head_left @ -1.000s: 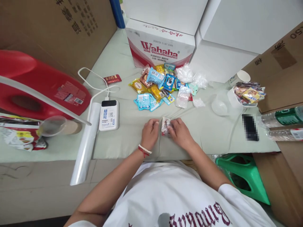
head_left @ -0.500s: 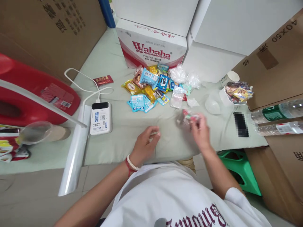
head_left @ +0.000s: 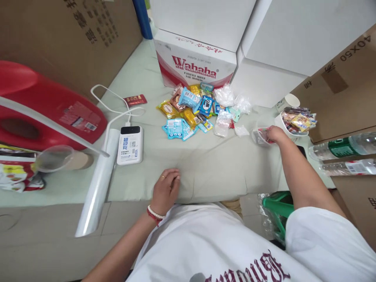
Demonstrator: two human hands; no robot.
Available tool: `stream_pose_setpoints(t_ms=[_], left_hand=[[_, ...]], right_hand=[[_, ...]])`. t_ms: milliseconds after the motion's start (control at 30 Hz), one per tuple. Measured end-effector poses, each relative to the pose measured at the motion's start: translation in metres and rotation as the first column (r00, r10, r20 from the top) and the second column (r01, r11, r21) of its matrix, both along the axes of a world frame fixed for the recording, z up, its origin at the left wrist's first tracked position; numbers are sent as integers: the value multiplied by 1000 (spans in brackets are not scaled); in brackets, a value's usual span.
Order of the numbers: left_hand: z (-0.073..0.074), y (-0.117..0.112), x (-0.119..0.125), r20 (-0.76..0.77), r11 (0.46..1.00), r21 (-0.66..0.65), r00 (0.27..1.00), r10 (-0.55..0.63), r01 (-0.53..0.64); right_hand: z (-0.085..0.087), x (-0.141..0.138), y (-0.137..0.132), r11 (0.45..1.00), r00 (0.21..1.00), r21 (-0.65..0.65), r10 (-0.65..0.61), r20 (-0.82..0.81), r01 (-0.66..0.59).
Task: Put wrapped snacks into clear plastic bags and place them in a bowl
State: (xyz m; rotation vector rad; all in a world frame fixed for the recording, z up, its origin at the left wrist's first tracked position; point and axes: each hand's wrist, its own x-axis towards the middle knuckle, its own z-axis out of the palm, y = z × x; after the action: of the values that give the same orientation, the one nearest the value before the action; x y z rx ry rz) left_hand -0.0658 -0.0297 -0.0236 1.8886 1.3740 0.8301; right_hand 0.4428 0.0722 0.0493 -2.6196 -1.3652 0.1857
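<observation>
My right hand reaches out to the right and holds a small snack packet inside a clear plastic cup on the pale green cloth. Just beyond it stands a white bowl heaped with snack packets. My left hand rests near the table's front edge with its fingers loosely curled and nothing in it. A pile of colourful snack packets and clear plastic bags lies in the middle of the table.
A Wahaha carton and white boxes stand at the back. A power bank with a white cable, a clear roll and a red jug lie left. Two water bottles lie right, a green stool below.
My right hand has carried the small packet from the table's middle out to the right, into the clear cup. My left hand has let go and drawn back toward the front edge.
</observation>
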Motion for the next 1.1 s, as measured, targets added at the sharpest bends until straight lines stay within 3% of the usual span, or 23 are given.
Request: stream_pose_setpoints(t_ms=[67, 133, 200, 300, 333, 400, 533, 600, 667, 733, 800, 867, 900, 933, 1000, 1100], left_hand=[[-3, -3, -1, -11, 998, 57, 1000, -16, 17], [-4, -6, -2, -5, 997, 76, 1000, -12, 13], [-5, -8, -4, 5, 998, 69, 1000, 4, -4], [-5, -8, -3, 20, 997, 72, 1000, 9, -10], [-5, -8, -3, 23, 997, 80, 1000, 10, -12], [-5, -8, -1, 26, 996, 90, 999, 19, -21], [-4, -9, -3, 41, 998, 51, 999, 27, -29], [-1, -12, -7, 94, 999, 16, 995, 31, -32], [3, -15, -7, 175, 998, -12, 983, 55, -54], [11, -17, -1, 256, 998, -41, 965, 61, -52], [20, -14, 15, 330, 996, -84, 944, 18, 10], [29, -7, 40, 403, 985, -140, 915, -32, 96], [33, -1, 54, 431, 977, -182, 902, -24, 113], [35, 4, 69, 446, 970, -217, 895, -5, 113], [38, 15, 93, 458, 953, -263, 889, -13, 150], [36, 24, 113, 511, 930, -296, 859, -37, 216]], right_hand=[[0, -8, 6, 989, 994, -143, -28, 107, 43], [11, -13, 6, 975, 980, -213, -22, 196, 64], [27, -21, 3, 994, 943, -109, 15, 334, 23], [38, -47, -3, 972, 910, 139, 123, 395, -191], [36, -61, -4, 956, 916, 148, 190, 353, -255], [22, -88, -1, 947, 927, 43, 303, 219, -320], [-15, -123, 7, 955, 960, -176, 259, 104, -238], [-25, -128, 1, 974, 976, -103, 209, 56, -202], [-31, -133, -16, 986, 975, 85, 156, -160, -144], [-35, -146, -42, 958, 843, 285, 160, -514, -8], [-39, -168, -72, 925, 597, 357, 216, -773, 128], [-42, -195, -98, 915, 423, 359, 257, -869, 183], [-43, -207, -109, 916, 385, 360, 273, -881, 175], [-42, -219, -117, 917, 382, 371, 294, -876, 146], [-36, -234, -128, 901, 450, 433, 378, -809, 23], [-25, -241, -134, 823, 582, 533, 535, -612, -197]])
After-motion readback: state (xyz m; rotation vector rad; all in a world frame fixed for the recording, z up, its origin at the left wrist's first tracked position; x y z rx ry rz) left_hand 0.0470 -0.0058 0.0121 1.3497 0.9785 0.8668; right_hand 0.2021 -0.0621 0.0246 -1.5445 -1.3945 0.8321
